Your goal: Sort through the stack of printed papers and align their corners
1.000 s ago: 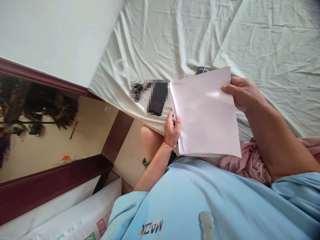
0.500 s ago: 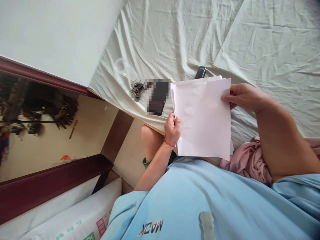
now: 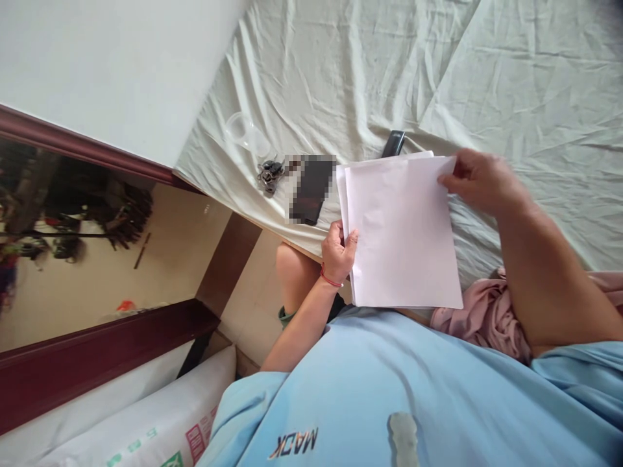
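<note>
Several sheets of white paper [image 3: 402, 233] are held in front of my shirt, over the edge of the cloth-covered surface. My left hand [image 3: 339, 251], with a red string at its wrist, grips their left edge, thumb on top. My right hand [image 3: 479, 181] pinches the top right corner of the uppermost sheet; it is slightly blurred. That top sheet sits shifted to the right, so the edges of the sheets beneath show at the left and top. Both visible faces look blank.
On the pale wrinkled cloth [image 3: 511, 84] lie a dark pixelated object [image 3: 311, 191], a bunch of keys [image 3: 269, 175], a clear plastic cup [image 3: 247, 131] and a black device [image 3: 393, 143]. Pink fabric [image 3: 487, 318] is bunched at the right. A white sack [image 3: 160, 415] stands lower left.
My right hand has moved slightly up and to the right, drawing the top sheet rightward off the others. My left hand keeps its grip on the left edge.
</note>
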`<control>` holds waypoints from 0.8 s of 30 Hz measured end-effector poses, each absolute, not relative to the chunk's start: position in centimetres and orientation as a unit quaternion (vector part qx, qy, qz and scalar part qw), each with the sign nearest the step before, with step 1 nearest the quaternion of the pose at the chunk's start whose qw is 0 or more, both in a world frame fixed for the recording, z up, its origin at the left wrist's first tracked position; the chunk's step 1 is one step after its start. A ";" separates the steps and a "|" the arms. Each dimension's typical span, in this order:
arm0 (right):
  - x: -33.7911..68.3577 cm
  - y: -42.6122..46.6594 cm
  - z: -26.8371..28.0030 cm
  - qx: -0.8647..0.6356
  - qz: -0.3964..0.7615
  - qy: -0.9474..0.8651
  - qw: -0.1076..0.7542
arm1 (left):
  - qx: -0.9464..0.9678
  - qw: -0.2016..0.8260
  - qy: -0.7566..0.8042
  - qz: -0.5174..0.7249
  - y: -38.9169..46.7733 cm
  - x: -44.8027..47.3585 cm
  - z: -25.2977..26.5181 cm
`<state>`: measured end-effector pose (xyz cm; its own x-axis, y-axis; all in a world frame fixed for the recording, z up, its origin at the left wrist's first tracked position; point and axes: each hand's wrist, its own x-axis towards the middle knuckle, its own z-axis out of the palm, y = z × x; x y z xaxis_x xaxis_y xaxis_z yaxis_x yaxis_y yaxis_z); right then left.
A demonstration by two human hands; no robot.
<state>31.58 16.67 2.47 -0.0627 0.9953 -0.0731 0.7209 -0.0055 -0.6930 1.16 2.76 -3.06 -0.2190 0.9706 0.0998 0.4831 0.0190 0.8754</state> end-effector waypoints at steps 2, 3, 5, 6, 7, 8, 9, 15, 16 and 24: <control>30.7 16.3 2.8 -0.634 0.197 -0.685 0.300 | 0.558 0.283 0.654 0.426 2.7 1.2 -2.9; 30.2 16.1 3.0 -0.617 0.140 -0.701 0.329 | 0.557 0.284 0.655 0.424 2.7 1.2 -2.8; 29.2 15.6 3.1 -0.567 0.039 -0.741 0.358 | 0.554 0.291 0.659 0.418 2.7 1.2 -2.6; 28.6 15.3 3.1 -0.541 0.014 -0.758 0.363 | 0.552 0.295 0.661 0.414 2.6 1.2 -2.5; 28.1 15.0 3.1 -0.519 0.009 -0.772 0.368 | 0.551 0.298 0.663 0.411 2.6 1.2 -2.3; 27.5 14.7 3.0 -0.504 0.019 -0.782 0.366 | 0.549 0.301 0.663 0.410 2.6 1.3 -2.2; 27.0 14.5 2.9 -0.498 0.037 -0.789 0.358 | 0.548 0.306 0.662 0.410 2.6 1.3 -2.1; 25.1 14.3 3.8 -0.492 0.148 -0.809 0.287 | 0.536 0.339 0.650 0.418 2.5 1.6 -1.8; 25.0 14.4 4.1 -0.488 0.160 -0.810 0.283 | 0.536 0.343 0.650 0.417 2.5 1.6 -1.8; 23.6 16.6 5.5 -0.439 0.179 -0.832 0.289 | 0.535 0.332 0.661 0.409 2.7 1.5 -1.8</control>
